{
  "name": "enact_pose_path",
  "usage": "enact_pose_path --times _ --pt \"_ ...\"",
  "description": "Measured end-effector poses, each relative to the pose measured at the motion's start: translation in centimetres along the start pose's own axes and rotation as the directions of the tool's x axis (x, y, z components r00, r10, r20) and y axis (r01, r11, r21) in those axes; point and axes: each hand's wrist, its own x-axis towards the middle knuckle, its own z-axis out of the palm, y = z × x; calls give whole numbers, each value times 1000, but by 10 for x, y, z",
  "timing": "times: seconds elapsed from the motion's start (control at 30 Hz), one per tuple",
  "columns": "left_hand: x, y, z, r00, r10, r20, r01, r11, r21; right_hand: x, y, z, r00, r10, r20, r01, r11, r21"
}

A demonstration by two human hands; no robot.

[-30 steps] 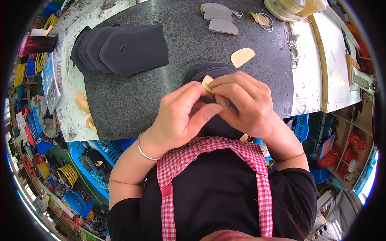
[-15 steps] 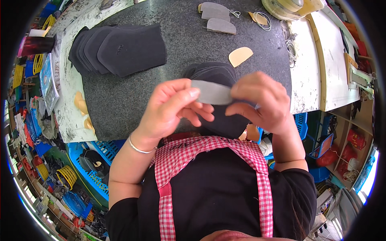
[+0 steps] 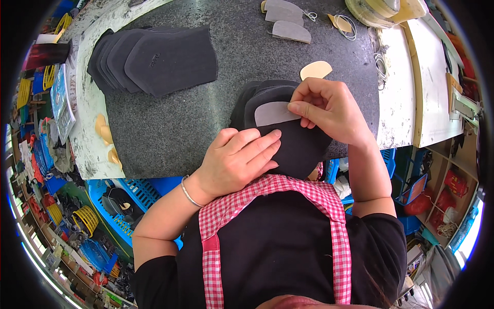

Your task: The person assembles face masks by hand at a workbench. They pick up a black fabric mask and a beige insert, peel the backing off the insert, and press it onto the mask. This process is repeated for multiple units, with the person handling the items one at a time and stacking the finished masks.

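A grey half-oval patch [image 3: 270, 114] lies on the rounded far end of a stack of black cut pieces [image 3: 296, 149] at the table's near edge. My right hand [image 3: 329, 109] pinches the patch's right end between thumb and fingers. My left hand [image 3: 237, 159] rests on the stack, fingers stretched out and holding nothing, with the fingertips just below the patch. Beyond my right hand is a cream half-oval piece [image 3: 315, 70], partly covered by that hand.
At the far left of the dark tabletop [image 3: 170, 123] lies a fanned pile of black pieces [image 3: 172, 62]. Several grey patches [image 3: 292, 31] and a coil of cord [image 3: 346, 27] are at the back. A tub [image 3: 373, 13] stands back right. Blue baskets [image 3: 110, 206] sit below the edge.
The grey patch has come down from between both raised hands onto the black stack. My left hand has let go of it and now lies flat; my right still pinches its end.
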Motion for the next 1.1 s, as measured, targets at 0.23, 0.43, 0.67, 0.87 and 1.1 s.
enact_pose_path --times 0.23,0.43,0.67,0.87,1.1 --pt "9 -3 -6 999 -31 12 31 998 -63 5 -6 8 964 -258 -59 184 814 -551" --pt "17 -51 -47 987 -159 5 158 986 57 16 -1 -28 858 -481 -181 144 563 -814" --pt "-5 -131 -74 913 -400 77 336 847 412 28 28 -52 890 -404 -209 139 678 -722" --pt "6 -119 -81 863 -505 -3 458 786 -414 24 47 -52 898 -270 -347 114 905 -410" --pt "13 -106 -75 810 -586 -27 543 766 -345 14 41 -60 876 -302 -375 156 915 -371"
